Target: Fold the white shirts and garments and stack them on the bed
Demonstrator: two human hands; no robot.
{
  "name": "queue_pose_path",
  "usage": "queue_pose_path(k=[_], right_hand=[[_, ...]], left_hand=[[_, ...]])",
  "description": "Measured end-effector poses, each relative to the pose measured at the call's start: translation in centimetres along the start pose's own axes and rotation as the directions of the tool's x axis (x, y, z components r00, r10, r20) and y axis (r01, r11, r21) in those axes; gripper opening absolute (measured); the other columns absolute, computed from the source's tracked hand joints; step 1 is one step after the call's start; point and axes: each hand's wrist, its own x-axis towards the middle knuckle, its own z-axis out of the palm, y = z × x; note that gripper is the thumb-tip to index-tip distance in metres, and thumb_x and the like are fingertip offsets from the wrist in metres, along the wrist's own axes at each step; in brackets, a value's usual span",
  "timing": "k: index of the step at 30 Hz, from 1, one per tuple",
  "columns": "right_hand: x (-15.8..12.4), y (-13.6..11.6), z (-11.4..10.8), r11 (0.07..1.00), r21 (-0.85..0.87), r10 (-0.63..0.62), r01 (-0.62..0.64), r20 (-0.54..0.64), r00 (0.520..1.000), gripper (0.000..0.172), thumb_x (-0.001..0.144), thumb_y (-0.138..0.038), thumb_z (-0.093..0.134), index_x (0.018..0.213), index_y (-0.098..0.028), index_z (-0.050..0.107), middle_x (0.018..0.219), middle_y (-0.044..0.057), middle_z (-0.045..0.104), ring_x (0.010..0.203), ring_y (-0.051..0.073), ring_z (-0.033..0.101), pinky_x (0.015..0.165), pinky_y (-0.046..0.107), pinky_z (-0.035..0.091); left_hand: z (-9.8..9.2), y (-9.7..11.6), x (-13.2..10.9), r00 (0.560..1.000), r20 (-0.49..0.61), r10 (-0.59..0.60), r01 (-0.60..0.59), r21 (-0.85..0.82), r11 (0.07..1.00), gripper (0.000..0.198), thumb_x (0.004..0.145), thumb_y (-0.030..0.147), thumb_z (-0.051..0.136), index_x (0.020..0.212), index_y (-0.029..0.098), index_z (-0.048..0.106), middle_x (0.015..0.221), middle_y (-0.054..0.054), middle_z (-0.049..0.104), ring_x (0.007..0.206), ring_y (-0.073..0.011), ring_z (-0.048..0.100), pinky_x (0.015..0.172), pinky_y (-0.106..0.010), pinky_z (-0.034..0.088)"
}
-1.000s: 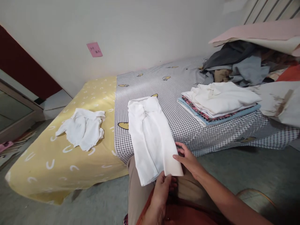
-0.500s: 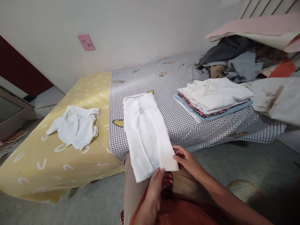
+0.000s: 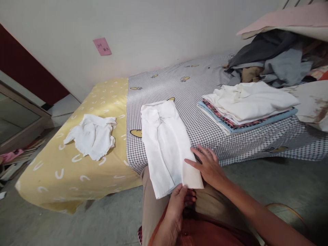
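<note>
A white shirt (image 3: 167, 143), folded into a long narrow shape, lies partly on the checked cover and partly over my knees, its collar end away from me. My left hand (image 3: 178, 201) pinches its near bottom edge between thumb and fingers. Along the right side of the shirt, my right hand (image 3: 206, 164) has its fingers spread, with the thumb side at the cloth; it grips nothing. To the right, a stack of folded clothes (image 3: 248, 104) has a white garment on top. A small crumpled white garment (image 3: 93, 136) lies on the yellow cover to the left.
The bed (image 3: 164, 83) has a yellow patterned cover (image 3: 102, 181) on its left part and a checked one on the right. A loose heap of dark and grey clothes (image 3: 276, 56) sits at the back right. A pink note (image 3: 102, 46) is on the wall.
My right hand has let go of the shirt's lower right edge and moved up along its side, fingers spreading. The left hand keeps its hold. The view has turned slightly left.
</note>
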Motion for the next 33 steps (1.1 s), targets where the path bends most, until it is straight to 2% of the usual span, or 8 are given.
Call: queue_pose_path(k=[6, 11, 14, 16, 18, 21, 25, 33], right_hand=[[0.5, 0.2, 0.4, 0.987, 0.003, -0.161, 0.161, -0.014, 0.987, 0.034, 0.087, -0.007, 0.063, 0.1, -0.034, 0.078, 0.155, 0.0, 0.052, 0.15, 0.034, 0.031, 0.119, 0.063, 0.019], [-0.1, 0.6, 1.6, 0.977, 0.107, -0.171, 0.183, -0.115, 0.979, 0.033, 0.089, -0.006, 0.06, 0.097, -0.032, 0.078, 0.146, 0.002, 0.061, 0.144, 0.031, 0.043, 0.115, 0.061, 0.028], [-0.3, 0.8, 2.1, 0.977, 0.121, -0.156, 0.176, -0.158, 0.975, 0.035, 0.089, -0.004, 0.058, 0.096, -0.032, 0.078, 0.142, 0.003, 0.064, 0.14, 0.03, 0.047, 0.113, 0.058, 0.033], [-0.3, 0.7, 2.1, 0.979, 0.109, -0.154, 0.174, -0.172, 0.973, 0.036, 0.088, -0.003, 0.058, 0.095, -0.032, 0.078, 0.143, 0.003, 0.063, 0.138, 0.03, 0.048, 0.111, 0.056, 0.035], [-0.1, 0.5, 1.8, 0.981, 0.083, -0.159, 0.178, -0.192, 0.968, 0.036, 0.089, -0.004, 0.06, 0.099, -0.033, 0.078, 0.147, 0.004, 0.059, 0.138, 0.03, 0.048, 0.111, 0.055, 0.036], [0.5, 0.2, 1.3, 0.985, 0.011, -0.166, 0.172, -0.196, 0.966, 0.039, 0.09, -0.007, 0.063, 0.114, -0.034, 0.075, 0.156, 0.006, 0.049, 0.143, 0.032, 0.042, 0.113, 0.057, 0.033], [2.1, -0.1, 0.8, 0.98, -0.041, -0.198, 0.194, -0.152, 0.968, 0.04, 0.089, -0.01, 0.069, 0.118, -0.037, 0.073, 0.159, 0.003, 0.047, 0.149, 0.035, 0.032, 0.117, 0.062, 0.022], [3.1, 0.7, 1.2, 0.953, 0.022, -0.291, 0.301, -0.202, 0.935, 0.02, 0.089, -0.009, 0.067, 0.083, -0.027, 0.074, 0.141, -0.002, 0.065, 0.148, 0.03, 0.038, 0.121, 0.06, 0.021]], left_hand=[[-0.7, 1.2, -2.7, 0.987, 0.112, 0.118, -0.145, 0.282, 0.948, 0.063, 0.069, 0.071, 0.074, 0.1, 0.016, 0.071, 0.088, -0.008, 0.073, 0.076, -0.0177, 0.064, 0.073, -0.03, 0.046], [-4.5, 3.5, -6.5, 0.892, 0.111, 0.439, -0.412, 0.6, 0.686, 0.045, 0.095, 0.056, 0.05, 0.104, 0.019, 0.075, 0.088, -0.008, 0.075, 0.082, -0.0192, 0.067, 0.078, -0.031, 0.053], [-8.4, 5.8, -6.4, 0.596, -0.078, 0.799, -0.436, 0.804, 0.403, 0.039, 0.099, 0.045, 0.046, 0.106, 0.019, 0.073, 0.086, -0.007, 0.073, 0.083, -0.02, 0.068, 0.081, -0.034, 0.055], [-10.7, 7.5, -5.4, 0.342, -0.002, 0.94, -0.315, 0.942, 0.116, 0.034, 0.099, 0.036, 0.046, 0.108, 0.017, 0.073, 0.1, -0.012, 0.072, 0.096, -0.0239, 0.068, 0.088, -0.041, 0.056], [-12.1, 9.0, -4.3, 0.236, 0.155, 0.959, -0.11, 0.985, -0.132, 0.034, 0.098, 0.027, 0.047, 0.123, 0.016, 0.069, 0.123, -0.019, 0.065, 0.115, -0.0297, 0.064, 0.096, -0.049, 0.053], [-12.2, 10.7, -2.9, 0.276, 0.398, 0.875, 0.114, 0.891, -0.441, 0.05, 0.095, 0.017, 0.053, 0.145, 0.025, 0.053, 0.152, -0.021, 0.045, 0.143, -0.0371, 0.043, 0.11, -0.058, 0.043], [-11.3, 12.5, -1.6, 0.332, 0.698, 0.634, 0.091, 0.645, -0.759, 0.064, 0.092, 0.015, 0.061, 0.151, 0.036, 0.046, 0.158, -0.009, 0.046, 0.158, -0.0322, 0.013, 0.127, -0.058, 0.013], [-11.6, 14.8, 0.8, 0.328, 0.868, 0.373, 0.02, 0.388, -0.921, 0.042, 0.093, 0.029, 0.063, 0.135, 0.033, 0.063, 0.161, 0.003, 0.043, 0.159, -0.0267, -0.001, 0.129, -0.059, -0.007]])
